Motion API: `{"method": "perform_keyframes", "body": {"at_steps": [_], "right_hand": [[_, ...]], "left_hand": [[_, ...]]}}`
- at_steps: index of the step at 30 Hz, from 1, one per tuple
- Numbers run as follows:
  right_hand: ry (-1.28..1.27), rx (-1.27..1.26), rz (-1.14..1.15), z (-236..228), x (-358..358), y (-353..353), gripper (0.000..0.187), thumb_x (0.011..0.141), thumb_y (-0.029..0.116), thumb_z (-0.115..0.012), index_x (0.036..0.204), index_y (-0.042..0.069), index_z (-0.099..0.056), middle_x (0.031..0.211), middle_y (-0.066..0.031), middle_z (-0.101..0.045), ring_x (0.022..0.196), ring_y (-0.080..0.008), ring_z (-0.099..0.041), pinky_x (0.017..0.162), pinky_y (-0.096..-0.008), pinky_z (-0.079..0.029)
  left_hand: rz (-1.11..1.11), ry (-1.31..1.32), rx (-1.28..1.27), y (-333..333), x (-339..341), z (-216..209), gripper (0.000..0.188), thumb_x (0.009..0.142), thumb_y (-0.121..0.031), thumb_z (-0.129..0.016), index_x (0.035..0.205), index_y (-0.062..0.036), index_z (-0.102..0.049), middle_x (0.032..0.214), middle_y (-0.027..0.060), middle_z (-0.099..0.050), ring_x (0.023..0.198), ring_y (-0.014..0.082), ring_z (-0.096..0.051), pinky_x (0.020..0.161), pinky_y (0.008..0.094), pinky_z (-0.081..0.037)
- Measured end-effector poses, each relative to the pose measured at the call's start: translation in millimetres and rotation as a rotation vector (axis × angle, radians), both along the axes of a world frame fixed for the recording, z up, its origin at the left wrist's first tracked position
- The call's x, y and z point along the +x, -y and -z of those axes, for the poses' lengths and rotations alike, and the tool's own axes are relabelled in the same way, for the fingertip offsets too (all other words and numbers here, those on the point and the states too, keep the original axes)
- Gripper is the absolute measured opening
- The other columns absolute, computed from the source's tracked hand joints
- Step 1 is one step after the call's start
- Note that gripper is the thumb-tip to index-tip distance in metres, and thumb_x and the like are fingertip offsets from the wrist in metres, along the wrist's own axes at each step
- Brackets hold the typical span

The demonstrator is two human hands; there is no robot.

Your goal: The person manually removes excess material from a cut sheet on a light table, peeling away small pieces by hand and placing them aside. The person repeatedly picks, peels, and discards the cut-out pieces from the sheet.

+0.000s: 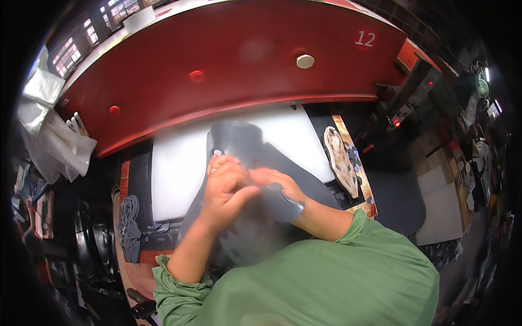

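A dark grey flexible sheet lies over the white board and hangs down toward my body. It has cut-out edges, and a curled flap of it bends across my right wrist. My left hand is closed on the sheet, its fingers curled, with a ring on one finger. Beside it my right hand also grips the sheet, its fingers partly hidden behind the left hand. A hazy patch blurs the sheet below both hands.
A wide red machine beam spans the far side, above the board. Right of the board lies a long cutting die with small dark scraps nearby. Grey cut pieces are piled at left. Clear plastic bags hang at the far left.
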State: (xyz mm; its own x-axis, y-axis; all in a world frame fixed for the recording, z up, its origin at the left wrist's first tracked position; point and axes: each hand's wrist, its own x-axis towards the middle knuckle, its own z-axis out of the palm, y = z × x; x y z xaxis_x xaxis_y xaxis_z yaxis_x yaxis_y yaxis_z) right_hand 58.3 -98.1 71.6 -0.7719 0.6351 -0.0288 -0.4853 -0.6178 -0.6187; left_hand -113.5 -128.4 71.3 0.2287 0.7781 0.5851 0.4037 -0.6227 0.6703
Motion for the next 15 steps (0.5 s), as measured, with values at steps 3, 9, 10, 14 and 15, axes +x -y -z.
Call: {"method": "perform_keyframes", "body": {"at_steps": [3, 9, 10, 14, 15], "right_hand": [[0.148, -0.047, 0.101, 0, -2, -5, 0.018, 0.095, 0.02, -0.055, 0.094, 0.002, -0.058, 0.082, -0.0041, -0.062, 0.071, -0.0106, -0.062, 0.063, -0.0236, -0.051], [0.418, 0.174, 0.222, 3, -14, -18, 0.026, 0.092, 0.029, -0.059, 0.086, 0.004, -0.06, 0.077, -0.0025, -0.059, 0.067, -0.0107, -0.056, 0.055, -0.0266, -0.046], [0.462, 0.27, 0.241, 5, -17, -20, 0.026, 0.093, 0.027, -0.059, 0.084, 0.003, -0.059, 0.076, -0.0016, -0.058, 0.065, -0.0086, -0.054, 0.054, -0.0252, -0.044], [0.604, 0.537, 0.333, 17, -30, -20, 0.034, 0.09, 0.03, -0.06, 0.075, -0.001, -0.061, 0.063, -0.0022, -0.055, 0.058, -0.0079, -0.049, 0.051, -0.0271, -0.04], [0.638, 0.597, 0.36, 19, -32, -20, 0.037, 0.089, 0.032, -0.061, 0.073, -0.002, -0.061, 0.059, -0.0028, -0.054, 0.056, -0.0084, -0.047, 0.05, -0.0282, -0.039]], "left_hand": [[-0.076, -0.145, -0.01, -11, -4, -6, 0.019, 0.069, -0.016, -0.075, 0.074, -0.0065, -0.06, 0.085, 0.0051, -0.06, 0.103, 0.0297, -0.051, 0.101, 0.044, -0.027], [-0.476, -0.332, 0.211, -6, -3, -34, 0.036, 0.069, -0.037, -0.077, 0.073, -0.0057, -0.06, 0.079, 0.0088, -0.061, 0.083, 0.0261, -0.056, 0.08, 0.0418, -0.04], [-0.442, -0.352, 0.016, 5, 0, -32, 0.036, 0.07, -0.035, -0.077, 0.071, -0.0045, -0.058, 0.074, 0.0083, -0.059, 0.073, 0.0237, -0.054, 0.071, 0.0377, -0.042], [-0.39, -0.203, -0.406, 24, 10, -13, 0.043, 0.081, -0.034, -0.071, 0.063, -0.0021, -0.048, 0.052, 0.0047, -0.044, 0.049, 0.0157, -0.041, 0.047, 0.0306, -0.035], [-0.392, -0.166, -0.455, 24, 10, -8, 0.04, 0.084, -0.032, -0.068, 0.065, -0.0017, -0.05, 0.053, 0.0045, -0.044, 0.049, 0.0155, -0.042, 0.047, 0.0306, -0.035]]}}
